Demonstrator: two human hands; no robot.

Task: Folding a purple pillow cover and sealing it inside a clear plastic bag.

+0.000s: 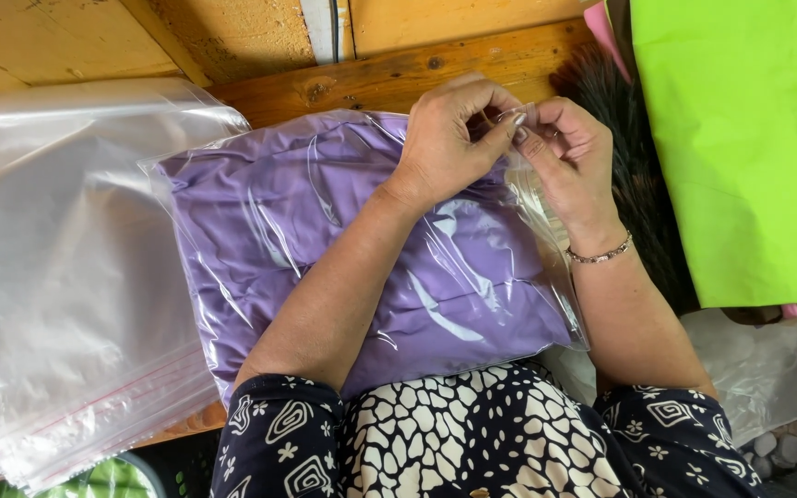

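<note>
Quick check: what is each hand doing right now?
Left hand: fingers closed, pinching the top edge of the clear bag of purple cloth.
Right hand: pinching the same edge.

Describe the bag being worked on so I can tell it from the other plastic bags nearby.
On the wooden bench, straight in front of the person, lies a clear plastic bag stuffed with folded purple cloth. The left hand and right hand pinch its upper right edge. Unlike the stack of empty clear bags on the left, it is full and purple.
</note>
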